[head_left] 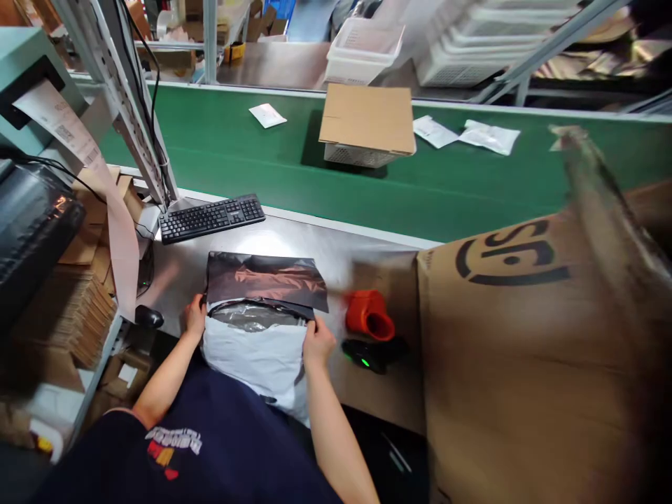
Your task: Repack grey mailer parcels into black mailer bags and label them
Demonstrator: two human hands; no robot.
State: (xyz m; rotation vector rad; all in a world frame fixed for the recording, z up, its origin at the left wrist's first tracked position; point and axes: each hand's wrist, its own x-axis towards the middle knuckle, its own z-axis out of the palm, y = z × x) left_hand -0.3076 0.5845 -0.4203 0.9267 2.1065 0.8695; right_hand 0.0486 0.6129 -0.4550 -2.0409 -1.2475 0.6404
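Between the left grip and the right grip was a white bag, its mouth open on clear plastic, its dark flap spread beyond — each grip pinched one side of the opening. Just right of the right grip sat an orange holder and a black device with a green light; beyond the left grip, a keyboard lay on the surface.

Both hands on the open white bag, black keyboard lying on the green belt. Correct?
No, the black keyboard lies on the metal table, not the green belt; the head view shows it. The left hand and right hand are indeed on the open white bag.
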